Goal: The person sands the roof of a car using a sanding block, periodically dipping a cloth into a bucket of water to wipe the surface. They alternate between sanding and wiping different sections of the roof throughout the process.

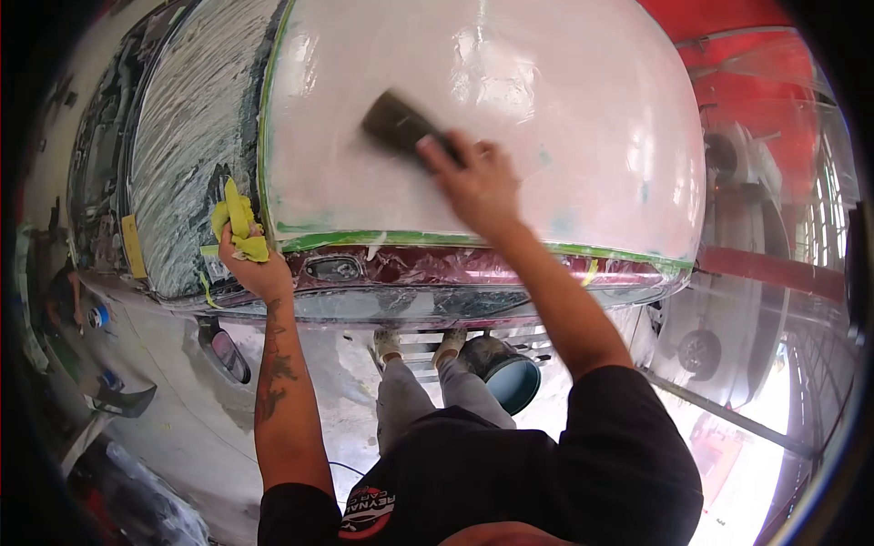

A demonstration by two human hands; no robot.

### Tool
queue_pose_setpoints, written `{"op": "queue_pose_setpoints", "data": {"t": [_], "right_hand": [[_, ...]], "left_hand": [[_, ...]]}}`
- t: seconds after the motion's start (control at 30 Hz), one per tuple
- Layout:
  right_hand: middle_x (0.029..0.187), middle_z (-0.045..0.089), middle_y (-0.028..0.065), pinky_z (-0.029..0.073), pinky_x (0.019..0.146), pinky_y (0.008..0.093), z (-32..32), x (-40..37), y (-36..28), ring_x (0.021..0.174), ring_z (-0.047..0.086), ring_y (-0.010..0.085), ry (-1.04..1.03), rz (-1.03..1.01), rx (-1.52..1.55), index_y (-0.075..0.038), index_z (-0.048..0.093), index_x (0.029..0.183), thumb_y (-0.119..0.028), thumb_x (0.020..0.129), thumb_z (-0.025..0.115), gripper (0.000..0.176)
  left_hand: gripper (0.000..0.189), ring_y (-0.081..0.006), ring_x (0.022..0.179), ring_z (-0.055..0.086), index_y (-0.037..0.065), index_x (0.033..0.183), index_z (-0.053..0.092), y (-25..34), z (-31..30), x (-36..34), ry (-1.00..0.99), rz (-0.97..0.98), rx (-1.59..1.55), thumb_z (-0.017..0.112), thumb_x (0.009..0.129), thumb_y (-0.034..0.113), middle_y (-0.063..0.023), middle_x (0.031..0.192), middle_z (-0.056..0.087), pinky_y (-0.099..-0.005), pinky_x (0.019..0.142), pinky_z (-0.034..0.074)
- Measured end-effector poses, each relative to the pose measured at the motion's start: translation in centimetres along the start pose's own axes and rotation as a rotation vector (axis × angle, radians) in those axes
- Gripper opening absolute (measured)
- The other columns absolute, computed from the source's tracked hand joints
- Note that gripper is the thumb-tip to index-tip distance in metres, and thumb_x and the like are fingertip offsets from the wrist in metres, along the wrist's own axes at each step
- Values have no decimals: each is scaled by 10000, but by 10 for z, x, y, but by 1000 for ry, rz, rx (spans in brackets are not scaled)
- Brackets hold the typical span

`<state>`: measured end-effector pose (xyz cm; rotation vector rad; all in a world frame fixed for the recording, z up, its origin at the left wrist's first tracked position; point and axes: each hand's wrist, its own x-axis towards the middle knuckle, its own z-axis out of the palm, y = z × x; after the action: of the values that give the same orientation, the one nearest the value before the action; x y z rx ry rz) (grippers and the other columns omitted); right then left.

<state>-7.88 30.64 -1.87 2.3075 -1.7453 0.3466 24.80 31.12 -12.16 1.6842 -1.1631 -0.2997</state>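
Note:
My right hand (482, 187) grips one end of a dark, flat sanding block (396, 121), blurred by motion. The block lies over the pale pinkish-white car roof (382, 191), whose wet surface shines. In my left hand (253, 271) is a crumpled yellow cloth (238, 218), held at the corner where roof and windshield meet. Green masking tape (337, 239) borders the roof along its near and left edges. Whitish streaks cover the windshield (191, 118) to the left.
A dark bucket (510, 378) with liquid stands beside my feet, which rest on a slatted platform (419, 344). The side mirror (228, 353) juts out at left. Another vehicle (728, 300) is on the right, behind hanging clear plastic. At far left, part of another person (64, 296) shows.

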Motion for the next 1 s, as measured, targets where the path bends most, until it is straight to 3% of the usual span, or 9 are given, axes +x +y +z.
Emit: {"op": "queue_pose_setpoints", "data": {"t": [0.13, 0.17, 0.27, 0.4, 0.5, 0.63, 0.87, 0.93, 1.0], "right_hand": [[1328, 603, 177, 518, 859, 508, -11, -4, 183, 1008, 601, 441, 31, 600, -242, -268, 561, 1410, -297, 942, 605, 470], [1349, 596, 175, 510, 883, 501, 4, -15, 203, 1010, 595, 449, 99, 586, -280, -272, 560, 1422, -309, 948, 597, 477], [1338, 601, 157, 504, 899, 504, -9, -7, 102, 1004, 594, 437, -11, 430, -161, -265, 576, 1377, -279, 920, 621, 459], [1347, 552, 111, 522, 873, 491, -18, -24, -34, 1030, 584, 393, -35, -70, 221, -296, 574, 1367, -168, 894, 610, 491], [1361, 529, 101, 530, 857, 481, -20, -31, 29, 1053, 579, 375, -52, -70, 147, -297, 574, 1373, -202, 905, 625, 479], [1214, 602, 201, 518, 847, 492, -21, -40, 177, 1011, 591, 395, 130, 416, -166, -286, 582, 1366, -232, 911, 661, 465], [1192, 561, 145, 508, 905, 440, -33, -72, 14, 1038, 560, 340, 34, -50, 219, -272, 617, 1329, -113, 834, 625, 520], [1287, 544, 133, 510, 932, 471, -36, -85, 35, 1098, 560, 361, 3, -74, 229, -313, 600, 1358, -157, 854, 653, 530], [1194, 582, 120, 537, 858, 460, -43, -105, 104, 1025, 583, 341, 37, 37, 94, -323, 587, 1351, -154, 856, 648, 527]], "left_hand": [[432, -289, 1147, 590, -11, 1353, 485, 2, -2, -2, -28, -77, -15, 647, 985, 147, -179, 1277, 571, -393, 1012, 452], [435, -282, 1146, 593, -9, 1359, 481, 2, 0, 0, -23, -62, -1, 644, 985, 142, -177, 1278, 568, -389, 1009, 456], [428, -272, 1141, 597, -7, 1360, 480, -8, 1, 1, -19, 18, 86, 638, 984, 124, -176, 1282, 563, -382, 1002, 464], [427, -289, 1158, 591, -18, 1346, 483, -8, 2, 3, -29, 2, -29, 647, 989, 148, -180, 1282, 569, -378, 998, 468], [434, -302, 1180, 582, -9, 1360, 475, -10, 2, 4, 9, 4, -14, 645, 983, 123, -187, 1311, 548, -392, 1023, 462], [420, -331, 1178, 569, -8, 1341, 500, 8, -2, 5, -26, -2, 108, 655, 974, 127, -190, 1272, 560, -409, 1027, 447], [418, -338, 1111, 609, -18, 1271, 555, -27, 1, 19, 7, 195, 209, 698, 958, 220, -200, 1213, 614, -416, 961, 478], [420, -310, 1082, 623, -18, 1276, 545, -19, 4, 22, 20, 240, 197, 697, 959, 212, -190, 1187, 626, -399, 930, 499], [426, -273, 1079, 625, -15, 1291, 528, 19, -2, 23, 11, 243, 129, 700, 957, 187, -175, 1183, 617, -366, 918, 508]]}}
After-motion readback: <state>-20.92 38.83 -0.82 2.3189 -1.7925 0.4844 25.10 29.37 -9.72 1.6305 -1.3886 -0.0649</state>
